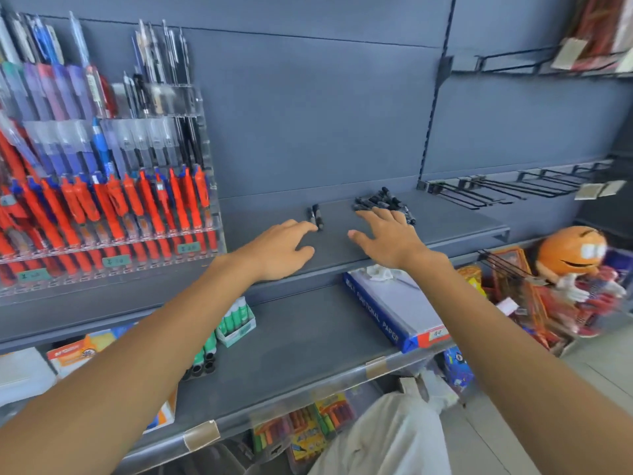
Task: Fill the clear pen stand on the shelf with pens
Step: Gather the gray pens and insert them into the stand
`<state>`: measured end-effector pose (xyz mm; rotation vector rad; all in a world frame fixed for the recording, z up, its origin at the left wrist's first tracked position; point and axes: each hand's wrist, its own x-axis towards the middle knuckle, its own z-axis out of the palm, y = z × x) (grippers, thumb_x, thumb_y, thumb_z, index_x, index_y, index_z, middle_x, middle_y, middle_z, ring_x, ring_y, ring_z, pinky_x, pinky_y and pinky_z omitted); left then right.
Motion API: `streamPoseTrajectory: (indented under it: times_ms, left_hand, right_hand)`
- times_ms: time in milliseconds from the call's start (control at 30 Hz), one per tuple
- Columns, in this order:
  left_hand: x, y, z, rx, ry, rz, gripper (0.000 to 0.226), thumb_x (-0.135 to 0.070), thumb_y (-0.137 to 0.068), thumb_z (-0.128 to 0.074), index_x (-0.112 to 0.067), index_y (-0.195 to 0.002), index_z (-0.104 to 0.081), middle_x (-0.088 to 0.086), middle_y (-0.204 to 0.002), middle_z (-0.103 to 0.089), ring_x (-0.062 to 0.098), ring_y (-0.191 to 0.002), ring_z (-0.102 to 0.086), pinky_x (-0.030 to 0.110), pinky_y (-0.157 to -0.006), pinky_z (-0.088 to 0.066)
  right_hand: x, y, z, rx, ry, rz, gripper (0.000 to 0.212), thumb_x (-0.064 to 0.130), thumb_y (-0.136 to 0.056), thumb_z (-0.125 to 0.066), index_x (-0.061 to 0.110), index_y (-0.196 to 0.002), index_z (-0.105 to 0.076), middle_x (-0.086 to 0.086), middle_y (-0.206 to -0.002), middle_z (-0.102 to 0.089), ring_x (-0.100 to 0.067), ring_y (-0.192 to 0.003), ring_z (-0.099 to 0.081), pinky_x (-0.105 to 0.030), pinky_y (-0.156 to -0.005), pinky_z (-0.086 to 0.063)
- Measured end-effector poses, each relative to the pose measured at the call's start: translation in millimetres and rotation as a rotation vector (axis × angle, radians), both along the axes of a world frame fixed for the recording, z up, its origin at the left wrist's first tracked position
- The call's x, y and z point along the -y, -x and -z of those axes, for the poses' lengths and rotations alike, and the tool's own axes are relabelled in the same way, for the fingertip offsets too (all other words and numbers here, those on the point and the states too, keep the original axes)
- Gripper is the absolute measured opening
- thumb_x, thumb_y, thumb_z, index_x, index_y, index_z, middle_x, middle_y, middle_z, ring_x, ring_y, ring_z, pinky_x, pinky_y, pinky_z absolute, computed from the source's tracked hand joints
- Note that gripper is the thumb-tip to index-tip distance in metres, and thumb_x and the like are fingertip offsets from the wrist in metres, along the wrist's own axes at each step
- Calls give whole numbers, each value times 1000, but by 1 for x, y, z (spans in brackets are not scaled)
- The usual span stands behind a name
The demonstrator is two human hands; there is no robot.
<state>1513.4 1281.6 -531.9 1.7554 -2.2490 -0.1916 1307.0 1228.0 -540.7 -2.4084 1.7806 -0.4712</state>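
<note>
A clear tiered pen stand stands at the left of the grey shelf, packed with orange, purple and clear pens. A pile of several black pens lies on the shelf at centre right. Two more black pens lie apart to its left. My left hand reaches over the shelf with fingers extended, its fingertips touching the two pens. My right hand is spread flat, fingers resting on the near edge of the pile. Neither hand holds anything.
A lower shelf carries a blue ream of paper, a box of green glue sticks and black-capped markers. An orange plush toy sits at the right. Black wire hooks jut from the back panel at the right.
</note>
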Motion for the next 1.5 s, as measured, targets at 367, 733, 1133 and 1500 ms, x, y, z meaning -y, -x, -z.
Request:
streamPoseTrajectory:
  times_ms: [367,733,1133,1500]
  left_hand:
    - [88,26,15,-24,36,-117,43,-29,-97,-42,-25,-140,-42,4,-139,-43,27,-123,-44,42,-105,-35]
    - [154,63,28,-80,177,-96,31,-24,-95,-43,-25,-121,-61,1,-126,-52,26,-118,-36,37,-102,-33]
    - [180,122,13,-199,15,-309,58,-62,-89,-36,-17,-123,-49,8,-128,-50,32,-126,-32,44,-94,-37]
    - [205,160,-1,-58,-164,-403,99,-78,-71,-51,-19,-146,-26,9,-149,-26,39,-136,-23,44,-99,-28]
  right_hand:
    - [55,57,-1,30,49,113,53,49,-100,-39,26,-148,-35,-3,-155,-33,-32,-143,-20,-46,-113,-24]
    - [107,88,5,86,2,179,51,49,-102,-36,27,-147,-36,-4,-155,-32,-32,-143,-18,-47,-113,-23]
    - [127,100,9,10,104,165,49,47,-102,-36,24,-145,-40,-5,-152,-37,-30,-141,-22,-45,-114,-23]
    - [136,112,15,-83,85,143,51,49,-101,-35,24,-146,-39,-5,-152,-37,-30,-141,-25,-45,-112,-25]
